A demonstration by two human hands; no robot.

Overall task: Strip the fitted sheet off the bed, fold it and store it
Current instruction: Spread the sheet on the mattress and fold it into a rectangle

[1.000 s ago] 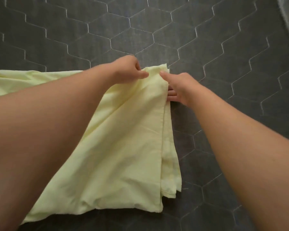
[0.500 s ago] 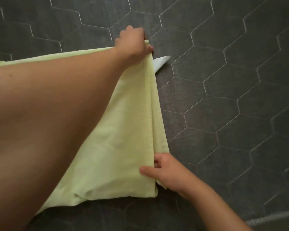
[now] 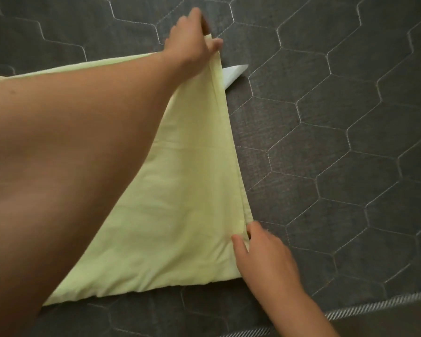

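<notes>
A pale yellow fitted sheet (image 3: 185, 190) lies folded flat on the dark grey quilted mattress (image 3: 338, 142). My left hand (image 3: 192, 42) reaches across and pinches the sheet's far right corner, lifting it slightly off the mattress. My right hand (image 3: 263, 254) pinches the near right corner, thumb on top of the cloth. The sheet's right edge runs taut between the two hands. My left forearm covers much of the sheet's left part.
A small white tag (image 3: 233, 72) pokes out from under the sheet's far corner. The mattress's piped front edge (image 3: 374, 310) runs along the lower right. Bare mattress spreads to the right and beyond the sheet.
My right hand slid from the far corner down the right edge to the near corner. My left hand pulled the far corner further away, which stretched the edge straight and uncovered the white tag.
</notes>
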